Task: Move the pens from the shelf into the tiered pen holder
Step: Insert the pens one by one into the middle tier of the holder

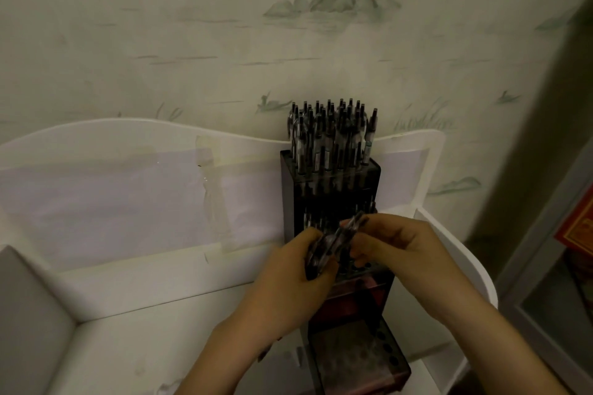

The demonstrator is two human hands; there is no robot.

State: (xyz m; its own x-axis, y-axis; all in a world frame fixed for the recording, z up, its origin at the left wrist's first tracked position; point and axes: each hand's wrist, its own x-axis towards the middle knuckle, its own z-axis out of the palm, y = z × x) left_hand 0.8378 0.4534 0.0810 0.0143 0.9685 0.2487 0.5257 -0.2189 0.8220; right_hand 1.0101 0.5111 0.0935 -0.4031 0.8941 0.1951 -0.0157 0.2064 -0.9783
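Observation:
A dark tiered pen holder (330,183) stands on the white shelf (134,340) against the wall. Its top tier is packed with several upright black-capped pens (330,131). A few pens stand in a middle tier behind my hands. The lowest front tier (359,359) shows a row of holes with nothing in them. My left hand (288,279) is closed around a bundle of pens (333,240) held slantwise in front of the middle tier. My right hand (401,247) pinches the upper end of that bundle with its fingertips.
The shelf has a tall white back panel (128,189) with taped paper, a grey side wall (29,308) at the left and a curved white side (465,260) at the right. Patterned wallpaper is behind. A red item (577,228) sits at the far right.

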